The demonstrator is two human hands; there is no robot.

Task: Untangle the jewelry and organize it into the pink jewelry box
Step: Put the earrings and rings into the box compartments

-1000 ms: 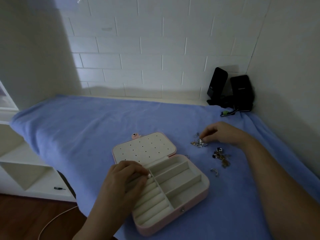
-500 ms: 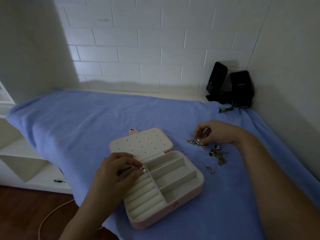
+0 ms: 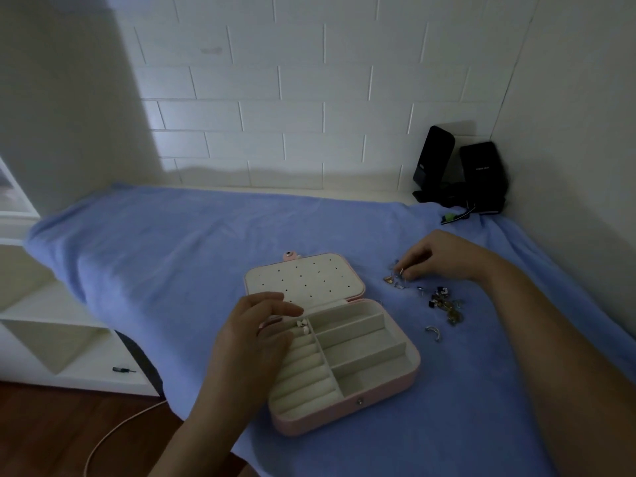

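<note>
The pink jewelry box (image 3: 309, 421) is laid open on the blue cloth (image 3: 155, 256), near centre. The left hand (image 3: 251, 342) is held over its left ring rolls, fingers loosely spread and nothing gripped, with a white earring (image 3: 303, 327) beside the fingertips. A small silver piece (image 3: 399, 273) is pinched by the right hand (image 3: 444, 256), just beyond the tangled jewelry (image 3: 445, 304).

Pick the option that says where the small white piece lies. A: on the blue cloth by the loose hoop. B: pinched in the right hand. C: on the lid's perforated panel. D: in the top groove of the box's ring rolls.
D: the small white piece sits in the top groove of the pink jewelry box, beside the divider and near the left hand; the right hand pinches other jewelry.
</note>
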